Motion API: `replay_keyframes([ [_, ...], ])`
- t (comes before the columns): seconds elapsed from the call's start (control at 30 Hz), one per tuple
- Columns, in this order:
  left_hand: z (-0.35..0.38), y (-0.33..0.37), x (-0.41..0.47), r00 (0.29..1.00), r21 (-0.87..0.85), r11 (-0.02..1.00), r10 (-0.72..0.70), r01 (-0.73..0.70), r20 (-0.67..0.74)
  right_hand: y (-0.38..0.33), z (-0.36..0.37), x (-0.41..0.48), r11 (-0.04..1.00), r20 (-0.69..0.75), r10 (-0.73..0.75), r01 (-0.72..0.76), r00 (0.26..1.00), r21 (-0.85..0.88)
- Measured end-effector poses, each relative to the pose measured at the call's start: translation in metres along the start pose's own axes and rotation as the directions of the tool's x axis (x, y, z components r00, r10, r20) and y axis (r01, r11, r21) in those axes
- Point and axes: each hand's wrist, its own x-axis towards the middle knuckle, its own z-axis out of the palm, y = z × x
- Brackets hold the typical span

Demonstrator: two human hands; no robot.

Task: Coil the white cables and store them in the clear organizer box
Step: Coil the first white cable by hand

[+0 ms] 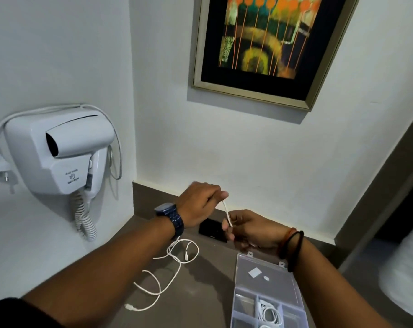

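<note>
Above the brown counter, my left hand (pixel 200 204) and my right hand (pixel 248 229) both pinch a short stretch of a white cable (pixel 227 213) strung between them. The rest of that cable, or another, lies loose on the counter (pixel 170 263) in loops, with a plug end near the front; which it is I cannot tell. The clear organizer box (pixel 267 292) lies open at the lower right, lid folded back. One of its compartments holds a coiled white cable (pixel 269 313).
A black rectangular object (pixel 211 229) lies on the counter under my hands. A white wall-mounted hair dryer (pixel 58 152) with a spiral cord hangs on the left wall. A framed painting (pixel 271 48) hangs above. Two small white pieces rest on the box's lid (pixel 257 273).
</note>
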Motion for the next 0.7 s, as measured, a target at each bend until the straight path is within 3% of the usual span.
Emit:
replay_keyframes([
  [0.1, -0.001, 0.009, 0.01, 0.995, 0.027, 0.997, 0.064, -0.066, 0.08, -0.011, 0.004, 0.002, 0.946, -0.125, 0.012, -0.052, 0.992, -0.32],
  [0.17, 0.001, 0.011, 0.011, 0.989, 0.067, 0.991, 0.107, -0.114, 0.099, -0.017, 0.003, 0.004, 0.909, -0.238, -0.045, -0.059, 0.97, -0.412],
  [0.27, 0.0, 0.011, 0.013, 0.99, 0.085, 0.987, 0.131, -0.136, 0.06, -0.02, 0.001, 0.004, 0.944, -0.347, -0.054, -0.066, 0.936, -0.324],
  [0.33, -0.003, 0.008, 0.015, 0.993, 0.056, 0.992, 0.114, -0.115, 0.019, -0.02, 0.001, 0.0, 0.966, -0.328, -0.016, -0.071, 0.945, -0.25],
  [0.4, -0.006, 0.004, 0.016, 0.999, -0.007, 0.999, 0.043, -0.043, -0.015, -0.024, 0.002, -0.008, 0.99, -0.196, 0.021, -0.048, 0.98, -0.134],
  [0.47, -0.007, 0.002, 0.017, 0.994, -0.181, 0.979, -0.101, 0.092, -0.038, -0.032, 0.001, -0.014, 0.989, 0.031, -0.043, 0.038, 0.999, 0.141],
  [0.53, -0.004, 0.002, 0.017, 0.965, -0.383, 0.893, -0.262, 0.235, -0.019, -0.047, 0.002, -0.02, 0.866, 0.153, -0.269, 0.17, 0.951, 0.47],
  [0.57, -0.002, 0.002, 0.017, 0.951, -0.436, 0.856, -0.309, 0.276, -0.005, -0.056, 0.004, -0.023, 0.774, 0.11, -0.384, 0.254, 0.917, 0.58],
  [0.63, 0.003, 0.002, 0.015, 0.941, -0.448, 0.839, -0.338, 0.309, 0.016, -0.076, 0.005, -0.025, 0.576, -0.157, -0.519, 0.48, 0.84, 0.662],
  [0.7, 0.006, 0.002, 0.013, 0.95, -0.394, 0.87, -0.309, 0.298, 0.035, -0.092, -0.006, -0.025, 0.382, -0.497, -0.494, 0.692, 0.713, 0.613],
])
